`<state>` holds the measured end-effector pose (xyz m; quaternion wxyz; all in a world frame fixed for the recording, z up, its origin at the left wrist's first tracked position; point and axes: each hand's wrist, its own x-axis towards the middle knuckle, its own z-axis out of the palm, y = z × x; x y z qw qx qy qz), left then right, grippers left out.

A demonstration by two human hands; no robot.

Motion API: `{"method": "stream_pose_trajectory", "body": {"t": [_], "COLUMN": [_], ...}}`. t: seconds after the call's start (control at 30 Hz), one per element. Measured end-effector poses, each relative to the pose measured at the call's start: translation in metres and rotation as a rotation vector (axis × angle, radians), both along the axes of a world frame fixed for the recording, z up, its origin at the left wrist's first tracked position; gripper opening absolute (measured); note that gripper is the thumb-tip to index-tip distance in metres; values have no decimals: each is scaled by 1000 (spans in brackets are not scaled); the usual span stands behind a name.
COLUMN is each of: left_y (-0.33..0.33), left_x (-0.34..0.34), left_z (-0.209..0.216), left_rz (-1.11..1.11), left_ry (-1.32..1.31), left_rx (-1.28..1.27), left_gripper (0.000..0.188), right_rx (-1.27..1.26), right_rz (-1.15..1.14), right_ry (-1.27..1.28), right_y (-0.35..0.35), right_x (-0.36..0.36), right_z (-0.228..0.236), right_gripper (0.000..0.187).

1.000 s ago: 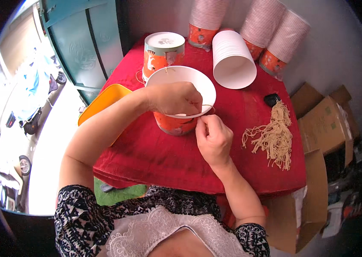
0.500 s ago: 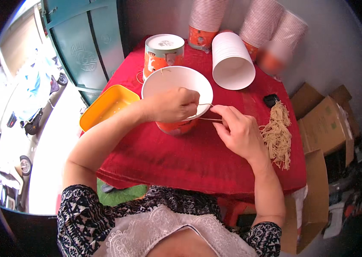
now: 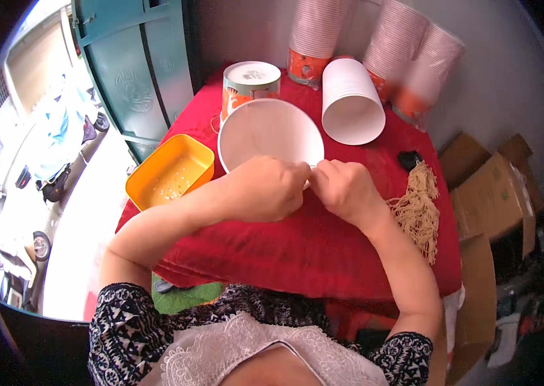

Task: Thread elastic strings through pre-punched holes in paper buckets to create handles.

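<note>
A large paper bucket [image 3: 269,128], white inside, is on the red-covered table in front of me, its mouth leaning my way. My left hand [image 3: 271,191] is closed in a fist against its near rim. Close beside it, at the right of the rim, my right hand [image 3: 349,192] pinches with thumb and fingers. Only a short bit of tan string [image 3: 312,167] shows between the two hands; the rest is hidden by my fingers. To the right lies a bundle of tan strings [image 3: 419,215] with a black tie at its top end.
A yellow tray [image 3: 198,157] with small white bits stands at the left. Behind the bucket is an upside-down paper bucket [image 3: 251,74]. Nested white buckets [image 3: 352,106] lie on their side, with wrapped stacks [image 3: 316,32] behind. Cardboard boxes [image 3: 491,199] sit right of the table [image 3: 253,257].
My hands have drawn together at the near right rim, and the string stretch between them has become much shorter. The bucket's mouth now tips more toward me.
</note>
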<state>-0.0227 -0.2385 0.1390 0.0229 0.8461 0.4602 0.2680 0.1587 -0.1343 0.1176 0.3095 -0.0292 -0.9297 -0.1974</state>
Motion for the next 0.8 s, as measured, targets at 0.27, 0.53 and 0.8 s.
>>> {"method": "stream_pose_trajectory", "body": {"t": [0.27, 0.53, 0.8], "left_y": [13, 18, 24], "left_x": [7, 16, 6], "left_z": [-43, -87, -102], "left_rz": [153, 242, 307], "left_ry": [177, 137, 21], "left_rx": [116, 174, -54], "left_gripper": [11, 12, 16], "right_rx": [103, -45, -351], "right_rz": [-51, -141, -174], "right_ry": [111, 11, -147], "right_y": [15, 10, 1], "right_x": [-5, 3, 9], "right_z": [-47, -85, -97], "right_gripper": [14, 4, 22]}}
